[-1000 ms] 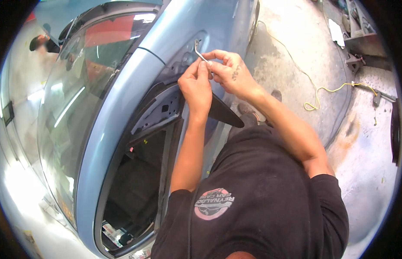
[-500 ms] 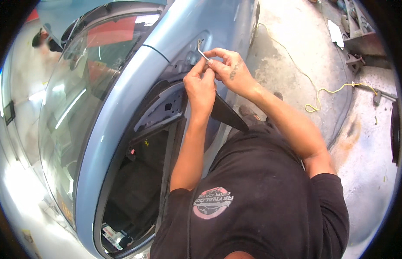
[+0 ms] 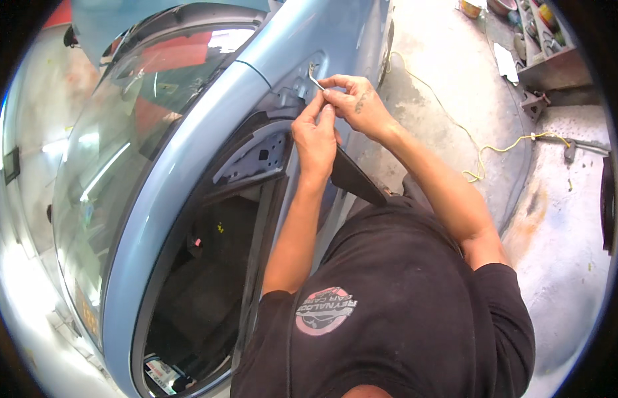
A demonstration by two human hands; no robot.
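Note:
A thin silvery bent cable or rod (image 3: 313, 80) comes from a small recess (image 3: 311, 65) in the light blue car fender. My right hand (image 3: 361, 106) pinches it between thumb and fingertips. My left hand (image 3: 313, 139) is closed just below and left, its fingertips touching my right hand's near the cable's lower end; what they hold is hidden. Below them is a metal bracket with holes (image 3: 239, 159) at the front corner of the door window (image 3: 203, 278), and a black triangular panel (image 3: 355, 174) hangs beside my left wrist.
The windshield (image 3: 116, 146) and blue pillar (image 3: 143, 219) fill the left. A yellow cord (image 3: 475, 142) crosses the concrete floor (image 3: 442, 86) at right, near a dark metal rack (image 3: 554, 66) with containers, a white sheet (image 3: 505, 63) and a jack stand (image 3: 535, 106). My torso in black fills the bottom.
The view has shifted slightly, showing more containers at top right. Both hands stay together at the cable; my left hand sits slightly further right in view, with its fingers still bent.

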